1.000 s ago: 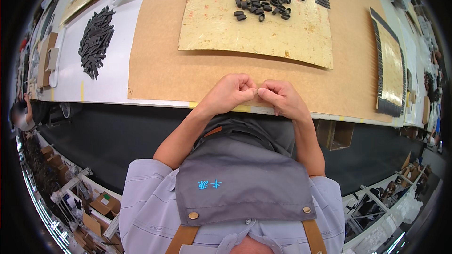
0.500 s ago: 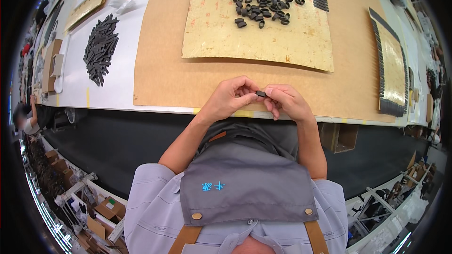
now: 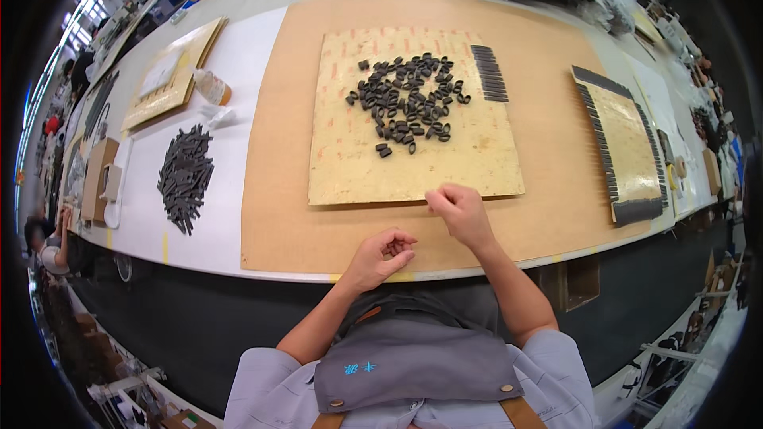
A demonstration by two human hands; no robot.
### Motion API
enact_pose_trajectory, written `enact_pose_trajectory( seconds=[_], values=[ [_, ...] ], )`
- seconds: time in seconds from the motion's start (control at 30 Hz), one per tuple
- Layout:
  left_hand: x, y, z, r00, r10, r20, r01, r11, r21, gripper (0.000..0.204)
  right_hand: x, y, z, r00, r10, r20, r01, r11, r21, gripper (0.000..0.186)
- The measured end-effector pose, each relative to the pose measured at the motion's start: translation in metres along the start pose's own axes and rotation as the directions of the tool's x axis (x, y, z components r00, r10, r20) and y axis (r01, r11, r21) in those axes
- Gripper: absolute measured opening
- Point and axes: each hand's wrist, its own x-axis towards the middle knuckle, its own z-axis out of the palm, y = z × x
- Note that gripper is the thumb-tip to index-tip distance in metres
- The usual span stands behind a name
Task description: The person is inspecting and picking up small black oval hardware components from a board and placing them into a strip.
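My right hand [image 3: 461,213] is over the near edge of a pale yellow board [image 3: 373,181], thumb and fingers pressed together. Whatever it may hold is hidden. Nearer the table's front edge, my left hand [image 3: 380,260] hovers with loosely curled fingers, a gap between thumb and fingertips and nothing seen in it. On the board lies a scattered heap of small black oval rings [image 3: 409,95]. Along its far right edge runs a neat column of black strips [image 3: 489,73].
Brown paper [image 3: 278,222] lies beneath the board. To the left are a pile of black strips [image 3: 185,179], a bottle with amber contents [image 3: 212,87] and another board [image 3: 171,79]. A board edged with black strips [image 3: 624,143] lies at right. Another person [image 3: 54,246] is at far left.
My hands have parted. The right one has moved forward to the board, while the left stays near the table edge. The small black piece formerly between them is out of sight. The view has tilted up.
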Motion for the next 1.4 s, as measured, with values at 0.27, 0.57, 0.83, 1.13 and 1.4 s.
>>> enact_pose_trajectory(
  seconds=[0.27,0.57,0.83,1.13,1.4],
  values=[
    [-0.006,0.003,0.001,0.989,-0.075,-0.126,0.069,0.996,-0.053,0.013,0.126,0.014,-0.099,0.892,-0.154,-0.424,0.005,0.943,-0.332,0.034],
    [-0.002,0.003,-0.001,0.990,-0.075,-0.122,0.077,0.997,0.013,0.011,0.189,0.060,-0.181,0.850,0.340,-0.403,-0.275,0.938,0.212,0.037],
    [-0.003,0.004,0.006,0.990,-0.028,-0.136,0.046,0.991,0.126,0.009,0.202,0.070,-0.179,0.841,0.353,-0.409,-0.220,0.916,0.336,0.014],
    [0.005,0.008,0.014,0.989,-0.125,-0.077,0.131,0.989,0.067,0.013,0.180,0.098,-0.199,0.885,0.307,-0.349,0.011,0.737,0.676,0.009],
    [0.075,0.060,0.031,0.988,-0.072,0.139,0.155,0.593,-0.790,0.043,0.041,-0.029,-0.069,0.746,-0.579,-0.330,0.560,0.813,-0.160,0.012]
  ],
)
